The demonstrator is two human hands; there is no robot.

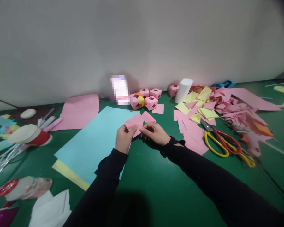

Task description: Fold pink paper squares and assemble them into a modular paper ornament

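Note:
A piece of pink paper (134, 122) is held up over the green table, with creased edges. My left hand (124, 138) pinches its lower left part between thumb and fingers. From the right, my right hand (155, 132) has its fingertips closed at the paper's lower right edge. A second pink flap (148, 117) shows just behind the right hand; whether it joins the held paper, I cannot tell. Beyond the hands lie several folded pink paper shapes (151, 102), one group including an orange and yellow piece (139, 101), and a small pink square (158, 109).
Blue sheets (92, 135) lie left of my hands. On the right are scissors (221, 140), pink and yellow scraps (203, 104), a glue gun (252, 142) and a white paper tube (184, 90). A paper cup (29, 135) and bottle (28, 188) lie left; a blurred-out screen (120, 90) leans against the wall.

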